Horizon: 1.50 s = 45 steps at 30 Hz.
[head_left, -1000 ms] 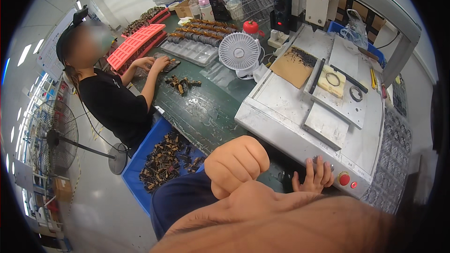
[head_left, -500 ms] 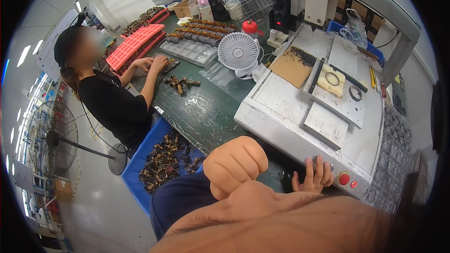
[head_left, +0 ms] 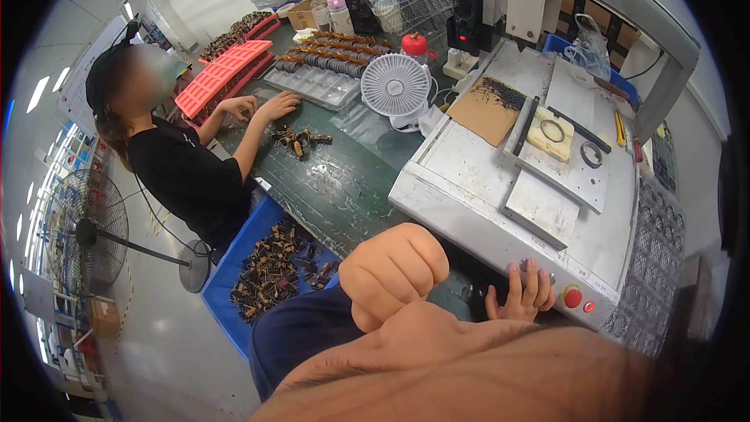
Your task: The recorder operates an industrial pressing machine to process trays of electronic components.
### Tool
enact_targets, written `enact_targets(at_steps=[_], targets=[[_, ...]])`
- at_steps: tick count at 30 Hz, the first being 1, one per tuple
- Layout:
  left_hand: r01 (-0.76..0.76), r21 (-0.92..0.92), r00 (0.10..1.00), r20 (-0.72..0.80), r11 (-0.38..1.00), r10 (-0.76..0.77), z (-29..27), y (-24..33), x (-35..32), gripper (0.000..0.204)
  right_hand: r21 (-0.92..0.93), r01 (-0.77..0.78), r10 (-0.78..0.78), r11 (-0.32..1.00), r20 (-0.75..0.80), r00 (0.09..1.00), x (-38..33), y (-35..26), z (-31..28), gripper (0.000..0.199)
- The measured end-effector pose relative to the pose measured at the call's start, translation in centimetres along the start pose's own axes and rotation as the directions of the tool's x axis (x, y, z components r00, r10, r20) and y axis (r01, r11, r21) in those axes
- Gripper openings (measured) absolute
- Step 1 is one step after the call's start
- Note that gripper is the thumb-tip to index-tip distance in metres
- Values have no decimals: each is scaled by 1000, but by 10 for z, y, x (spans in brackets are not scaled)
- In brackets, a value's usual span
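My left hand (head_left: 394, 270) is curled into a fist in the lower middle, knuckles up, in front of the bench edge. Nothing shows between its fingers. My right hand (head_left: 522, 291) lies against the front of a white benchtop machine (head_left: 469, 207), its fingers stretched up over the edge. Beneath its fingertips a round metallic button (head_left: 550, 275) is partly covered. Right of that hand sit a red knob (head_left: 573, 298) and a smaller red button (head_left: 589, 307). On the machine bed, a pale yellow block (head_left: 539, 144) carries a dark ring (head_left: 552, 131); another ring (head_left: 591, 155) lies beside it.
A co-worker (head_left: 183, 180) works at the green bench (head_left: 336, 195) on the left. A blue bin (head_left: 215, 295) of small brown parts stands below. On the bench are a white fan (head_left: 396, 86), red trays (head_left: 223, 78), a clear tray (head_left: 312, 87) and loose parts (head_left: 298, 141).
The co-worker's hands have drawn apart, one shifting right toward the clear tray. My fist and my right hand stay practically where they were.
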<state>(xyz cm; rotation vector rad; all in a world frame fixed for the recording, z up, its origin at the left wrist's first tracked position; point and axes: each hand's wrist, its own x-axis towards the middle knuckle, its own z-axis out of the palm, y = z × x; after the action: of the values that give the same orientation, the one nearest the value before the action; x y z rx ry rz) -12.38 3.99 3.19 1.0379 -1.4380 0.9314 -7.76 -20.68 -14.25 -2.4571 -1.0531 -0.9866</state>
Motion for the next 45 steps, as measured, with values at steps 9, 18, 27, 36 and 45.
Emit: enact_targets(at_steps=[9,18,27,36,45], targets=[[7,19,1000,-22,1000,-6,-2,-1,-10,11,-7,1,-1,1000,-1,1000,-2,3,1,60],[-21,-45,1000,17,999,22,-7,-1,-10,11,-16,1,-1,1000,-6,1000,-2,1,0,59],[-35,-49,999,11,998,36,-6,-6,-8,14,-15,-4,4,1000,3,1000,-3,3,1,60],[-22,-38,999,28,999,23,-3,-2,-2,15,-1,4,-4,1000,2,1000,-1,2,-2,60],[-19,-74,1000,-15,997,18,-7,-15,-19,10,-42,-7,8,999,13,1000,-5,7,2,61]])
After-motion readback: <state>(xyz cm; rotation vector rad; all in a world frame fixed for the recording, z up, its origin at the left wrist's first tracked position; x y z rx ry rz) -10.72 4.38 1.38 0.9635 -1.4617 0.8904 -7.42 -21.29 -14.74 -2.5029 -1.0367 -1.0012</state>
